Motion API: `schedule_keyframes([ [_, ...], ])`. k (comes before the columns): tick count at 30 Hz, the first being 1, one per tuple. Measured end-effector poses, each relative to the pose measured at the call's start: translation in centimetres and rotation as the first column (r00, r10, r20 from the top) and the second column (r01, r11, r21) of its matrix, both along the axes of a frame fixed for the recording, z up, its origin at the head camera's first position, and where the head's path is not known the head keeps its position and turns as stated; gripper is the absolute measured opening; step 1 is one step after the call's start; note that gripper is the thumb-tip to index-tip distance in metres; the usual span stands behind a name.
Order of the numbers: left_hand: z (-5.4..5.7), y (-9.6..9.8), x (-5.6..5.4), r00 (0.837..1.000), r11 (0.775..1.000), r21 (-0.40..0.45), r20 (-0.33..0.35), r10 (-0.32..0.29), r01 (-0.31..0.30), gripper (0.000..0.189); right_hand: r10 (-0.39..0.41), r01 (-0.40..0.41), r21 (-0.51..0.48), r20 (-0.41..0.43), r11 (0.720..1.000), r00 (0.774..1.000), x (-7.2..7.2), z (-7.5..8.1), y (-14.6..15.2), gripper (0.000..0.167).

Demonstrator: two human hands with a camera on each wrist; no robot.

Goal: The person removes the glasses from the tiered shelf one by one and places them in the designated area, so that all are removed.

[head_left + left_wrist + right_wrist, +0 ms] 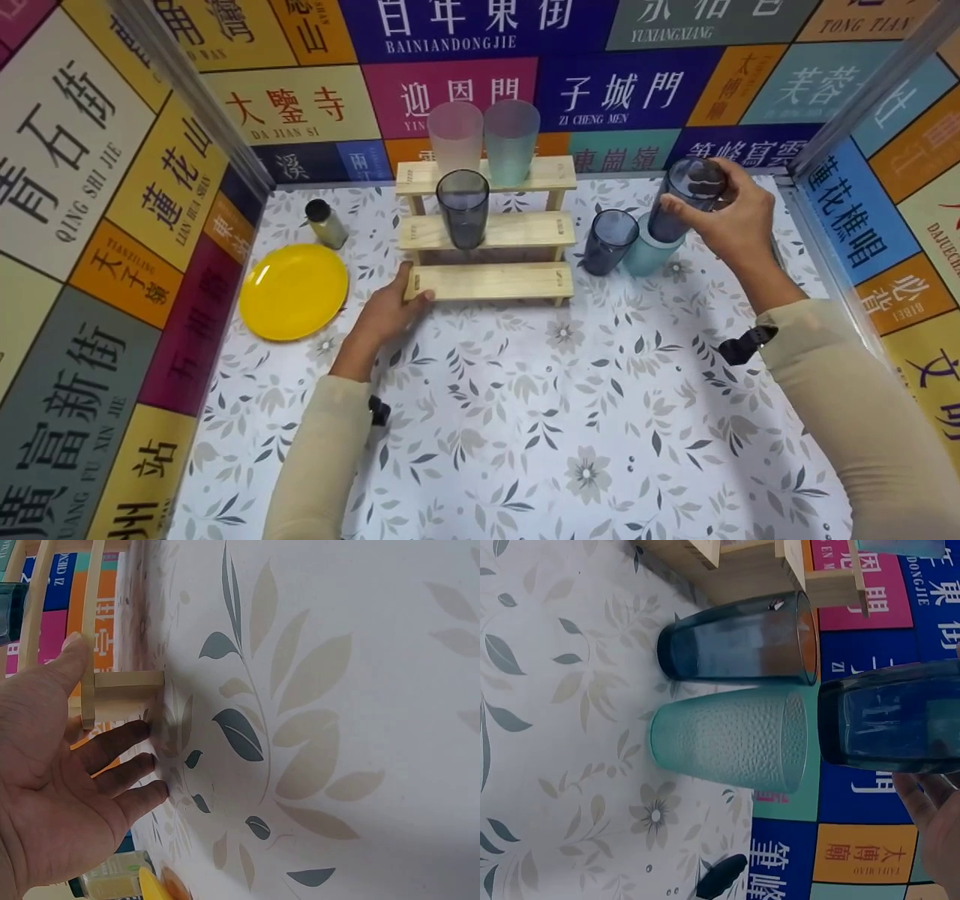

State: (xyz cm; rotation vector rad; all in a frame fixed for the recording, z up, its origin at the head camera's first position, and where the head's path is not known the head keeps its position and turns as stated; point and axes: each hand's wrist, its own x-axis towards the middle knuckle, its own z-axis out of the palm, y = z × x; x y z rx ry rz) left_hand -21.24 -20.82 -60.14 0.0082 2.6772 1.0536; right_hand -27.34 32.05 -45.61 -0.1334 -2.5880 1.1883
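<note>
My right hand [735,217] grips a dark blue glass tumbler [885,724] near its rim, thumb on one side and fingers on the other. It hangs above a teal textured tumbler [727,739], apart from it in the right wrist view. Beside the teal one stands another dark blue tumbler [609,241]. My left hand [388,307] holds the left end of the bottom step of a three-step wooden display rack [491,282], thumb on top. On the middle step is a grey tumbler [463,210]; a clear frosted tumbler [455,135] and a pale teal tumbler [512,142] occupy the top step.
A yellow plate [294,292] lies left of the rack, with a small dark-capped bottle [326,225] behind it. Under everything is a leaf-patterned white cloth [525,420]. Printed panels [450,82] wall in the back and both sides.
</note>
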Motion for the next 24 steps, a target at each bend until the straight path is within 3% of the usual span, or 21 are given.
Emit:
schedule_keyframes([
  [13, 0.0, 0.0, 0.0, 1.0, 1.0, 0.005, 0.009, -0.006, 0.006, 0.088, -0.076, 0.077, -0.006, 0.065, 0.997, 0.995, -0.3, -0.2, 3.0, 0.087],
  [17, -0.1, 0.1, 0.0, 0.999, 1.0, 0.003, 0.041, 0.008, -0.008, 0.092, -0.108, 0.108, -0.002, 0.055, 0.994, 0.993, -0.5, -0.3, 3.7, 0.086],
  [24, 0.0, 0.1, -0.1, 1.0, 1.0, 0.002, 0.018, -0.005, 0.005, 0.089, -0.132, 0.133, -0.017, 0.043, 0.991, 0.99, -0.4, -0.6, 4.8, 0.082],
])
